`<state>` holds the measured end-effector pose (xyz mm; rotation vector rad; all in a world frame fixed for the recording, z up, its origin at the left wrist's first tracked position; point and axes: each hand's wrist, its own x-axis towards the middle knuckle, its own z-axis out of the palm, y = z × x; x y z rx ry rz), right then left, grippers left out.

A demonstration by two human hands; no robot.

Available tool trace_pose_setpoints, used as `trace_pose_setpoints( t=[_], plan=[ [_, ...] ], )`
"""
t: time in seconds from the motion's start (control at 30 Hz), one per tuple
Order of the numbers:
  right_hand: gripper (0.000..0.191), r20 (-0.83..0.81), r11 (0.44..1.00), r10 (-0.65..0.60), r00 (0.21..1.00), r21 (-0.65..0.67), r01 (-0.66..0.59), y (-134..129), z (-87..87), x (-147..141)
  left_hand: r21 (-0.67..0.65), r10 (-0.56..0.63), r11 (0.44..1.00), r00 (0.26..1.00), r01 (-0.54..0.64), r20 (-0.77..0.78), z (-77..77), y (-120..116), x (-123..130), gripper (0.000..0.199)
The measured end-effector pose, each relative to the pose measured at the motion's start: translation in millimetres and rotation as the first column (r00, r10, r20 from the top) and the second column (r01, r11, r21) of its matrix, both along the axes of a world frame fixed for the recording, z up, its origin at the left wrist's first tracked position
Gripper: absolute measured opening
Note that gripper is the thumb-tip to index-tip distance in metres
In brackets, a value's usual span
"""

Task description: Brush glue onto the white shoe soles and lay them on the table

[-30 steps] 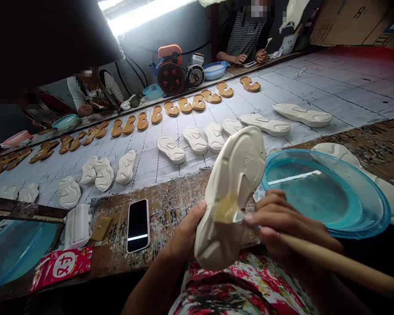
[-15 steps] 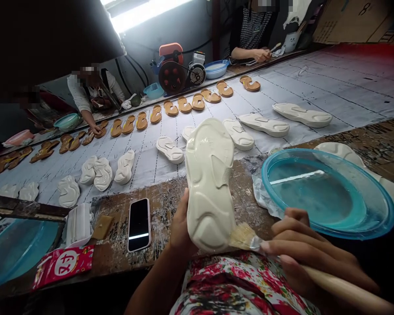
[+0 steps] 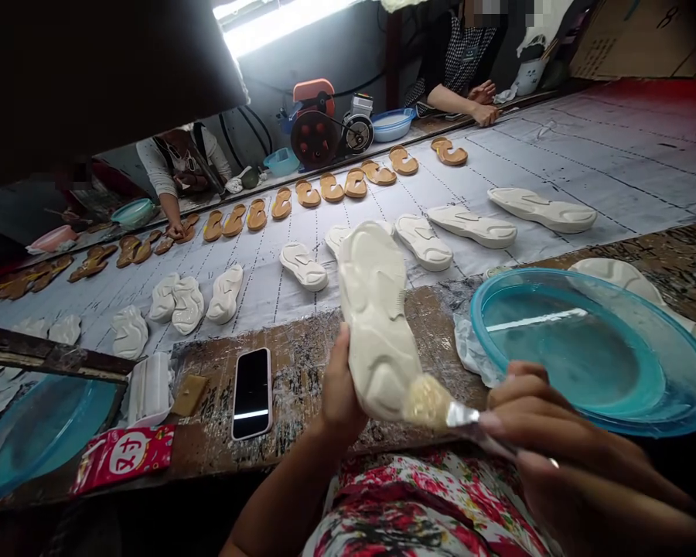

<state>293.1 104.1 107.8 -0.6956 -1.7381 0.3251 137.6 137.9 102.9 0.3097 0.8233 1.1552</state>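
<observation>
A cream-coloured shoe sole (image 3: 377,325) is held up in front of me, tilted, its moulded face toward the camera. My left hand (image 3: 343,387) grips its lower left edge, with most of the fingers hidden behind it. In my right hand (image 3: 562,433) is a paintbrush (image 3: 429,402), its handle running back to the lower right and slightly blurred. The pale bristles are at the sole's lower right edge; whether they touch it I cannot tell. Close to my right hand stands a translucent blue basin (image 3: 591,414) with cloudy liquid in it.
More cream soles (image 3: 423,241) lie on the white cloth (image 3: 261,286), with a row of tan soles (image 3: 307,193) beyond. A phone (image 3: 252,394), a red packet (image 3: 124,456) and another blue basin (image 3: 46,433) are on the left. Co-workers' hands (image 3: 484,108) show across the table.
The sole has tipped and turned a little in my left hand. The brush's bristles now show more end-on to the camera. The co-worker at upper right no longer holds a visible brush.
</observation>
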Motion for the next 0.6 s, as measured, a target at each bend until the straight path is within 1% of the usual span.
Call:
trace_pose_setpoints(
  t=[0.07, 0.13, 0.17, 0.2, 0.23, 0.27, 0.3, 0.33, 0.37, 0.4, 0.43, 0.47, 0.5, 0.53, 0.57, 0.6],
  plan=[
    [0.014, 0.026, 0.999, -0.034, 0.999, 0.034, 0.033, 5, -6.0, -8, 0.032, -0.024, 0.999, 1.0, 0.024, -0.006, -2.9, 0, 3, 0.058],
    [0.014, 0.049, 0.996, -0.054, 0.997, 0.071, 0.05, 6, -15.7, -18, 0.041, 0.008, 0.999, 1.0, -0.009, 0.017, -7.7, 4, 3, 0.06],
    [0.014, 0.061, 0.996, -0.051, 0.997, 0.081, 0.046, 4, -21.1, -22, 0.025, 0.03, 0.999, 0.999, -0.031, 0.038, -10.6, 8, 2, 0.061],
    [0.014, 0.077, 0.997, -0.034, 0.996, 0.074, 0.028, 2, -26.4, -23, -0.01, 0.027, 1.0, 0.997, -0.026, 0.069, -13.7, 13, -1, 0.062],
    [0.013, 0.092, 0.999, 0.001, 0.996, 0.048, -0.005, -1, -31.5, -23, -0.059, -0.015, 0.998, 0.994, 0.021, 0.11, -16.6, 17, -5, 0.062],
    [0.012, 0.087, 0.999, 0.033, 0.996, 0.002, -0.033, -4, -36.2, -19, -0.109, -0.089, 0.988, 0.983, 0.107, 0.163, -19.3, 22, -9, 0.061],
    [0.01, 0.063, 0.998, 0.027, 0.998, -0.05, -0.024, -5, -40.5, -11, -0.146, -0.175, 0.967, 0.959, 0.21, 0.223, -21.5, 26, -14, 0.06],
    [0.007, 0.034, 0.994, -0.025, 0.999, -0.101, 0.028, -5, -44.4, -1, -0.158, -0.244, 0.943, 0.93, 0.294, 0.275, -23.2, 29, -19, 0.06],
    [0.008, -0.005, 0.98, -0.122, 0.993, -0.156, 0.12, -4, -47.9, 12, -0.146, -0.274, 0.933, 0.912, 0.329, 0.306, -24.4, 31, -23, 0.058],
    [0.014, 0.008, 0.933, -0.296, 0.955, -0.211, 0.291, -2, -51.1, 26, -0.115, -0.253, 0.947, 0.916, 0.301, 0.312, -25.6, 32, -26, 0.056],
    [0.014, 0.044, 0.888, -0.397, 0.917, -0.235, 0.396, 2, -53.9, 41, -0.069, -0.19, 0.973, 0.935, 0.22, 0.3, -27.1, 31, -30, 0.052],
    [0.009, 0.081, 0.842, -0.474, 0.877, -0.25, 0.478, 6, -56.7, 57, -0.019, -0.109, 0.993, 0.952, 0.12, 0.285, -29.5, 29, -32, 0.047],
    [0.008, 0.12, 0.797, -0.534, 0.837, -0.258, 0.546, 11, -59.7, 71, 0.026, -0.047, 0.999, 0.96, 0.042, 0.277, -33.4, 26, -34, 0.042],
    [0.009, 0.169, 0.759, -0.575, 0.801, -0.255, 0.599, 17, -63.0, 84, 0.059, -0.029, 0.998, 0.959, 0.013, 0.28, -39.2, 23, -35, 0.039],
    [0.011, 0.22, 0.732, -0.595, 0.773, -0.248, 0.634, 22, -66.9, 94, 0.087, -0.056, 0.996, 0.955, 0.031, 0.291, -46.9, 19, -36, 0.037],
    [0.015, 0.265, 0.719, -0.601, 0.754, -0.234, 0.655, 28, -71.4, 102, 0.109, -0.117, 0.99, 0.946, 0.088, 0.302, -56.6, 16, -37, 0.037]
  ],
)
